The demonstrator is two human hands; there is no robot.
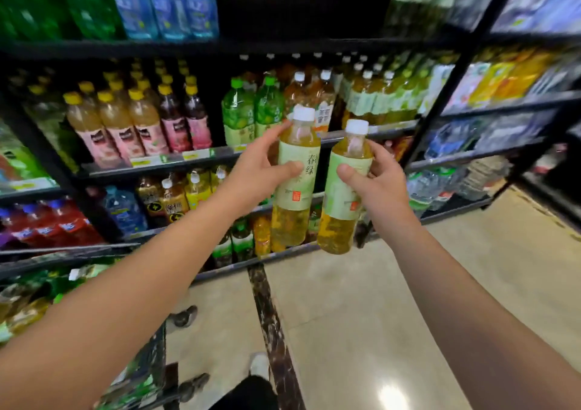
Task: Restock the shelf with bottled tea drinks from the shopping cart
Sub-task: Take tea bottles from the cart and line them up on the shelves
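Two tea bottles with white caps, pale green labels and amber liquid are held up in front of the shelving. My left hand [261,167] grips the left tea bottle [295,196] around its label, thumb in front and fingers behind. My right hand [374,177] grips the right tea bottle [341,208] the same way. Both bottles stand nearly upright, side by side and slightly apart. Behind them the middle shelf [201,155] carries similar white-capped tea bottles [374,95] to the right. The shopping cart [94,315] sits at the lower left with more bottles inside.
Yellow-capped juice bottles [132,117] and green-capped bottles [248,108] fill the middle shelf to the left. Lower shelves hold mixed drinks. A second rack [503,120] stands at the right. Beige tiled floor [377,299] with a dark stripe lies below; my shoe [259,365] shows near the cart.
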